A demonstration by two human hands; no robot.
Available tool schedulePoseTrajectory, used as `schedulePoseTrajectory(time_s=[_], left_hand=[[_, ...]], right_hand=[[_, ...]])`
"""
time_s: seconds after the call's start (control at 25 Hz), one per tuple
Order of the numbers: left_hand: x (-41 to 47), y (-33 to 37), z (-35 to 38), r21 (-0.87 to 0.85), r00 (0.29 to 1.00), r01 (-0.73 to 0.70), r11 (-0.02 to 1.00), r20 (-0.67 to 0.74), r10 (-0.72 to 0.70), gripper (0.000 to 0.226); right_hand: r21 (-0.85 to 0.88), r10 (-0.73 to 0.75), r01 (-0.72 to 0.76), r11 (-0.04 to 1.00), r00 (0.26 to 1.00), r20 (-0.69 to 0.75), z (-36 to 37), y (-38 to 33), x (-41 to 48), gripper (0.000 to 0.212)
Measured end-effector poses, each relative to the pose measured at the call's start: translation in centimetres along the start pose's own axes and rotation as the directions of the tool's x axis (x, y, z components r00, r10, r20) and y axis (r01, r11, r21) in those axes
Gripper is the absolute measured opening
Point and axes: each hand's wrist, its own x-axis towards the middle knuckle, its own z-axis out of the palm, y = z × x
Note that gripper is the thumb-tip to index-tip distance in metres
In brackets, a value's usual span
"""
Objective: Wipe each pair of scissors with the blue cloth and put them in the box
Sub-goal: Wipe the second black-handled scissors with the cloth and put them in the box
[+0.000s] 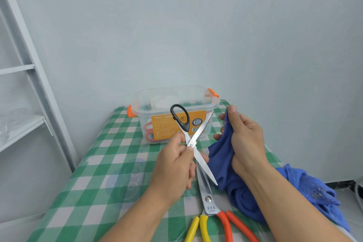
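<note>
Watching the feed here. The left hand (174,163) has the black-handled scissors (191,145) pinched right at the pivot, thumb and fingers curled in. It holds them up over the middle of the table (110,163) with the blades splayed in an X. The right hand (245,143) is closed round a bunched bit of the blue cloth (222,163), and the rest trails down toward the table's right edge.

My read is that the scissors are light and stiff but slick bare steel, and both edges are exposed. I'd grip by the plastic loop or the pivot and wipe spine to tip. The cloth is floppy, so wad it thick over the fingers.

The clear box (141,104) sits at the far edge with red-handled scissors (149,127) already inside. Shears with yellow and orange handles (209,200) wait at the near edge, looks like two pairs stacked.
</note>
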Motion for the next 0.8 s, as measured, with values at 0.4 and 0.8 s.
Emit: schedulePoseTrajectory(time_s=[0.4, 0.8], left_hand=[[0.2, 0.3, -0.3, -0.114, 1.0, 0.0, 0.994, 0.014, 0.002, 0.022], [-0.1, 0.5, -0.1, 0.042, 0.998, -0.054, 0.998, 0.031, 0.053, 0.017]], right_hand=[[-0.047, 0.073, -0.063, 0.997, 0.962, 0.265, 0.5, 1.3, -0.2, 0.024], [0.003, 0.021, -0.022, 1.0, 0.985, 0.173, 0.2, 1.3, 0.8, 0.025]])
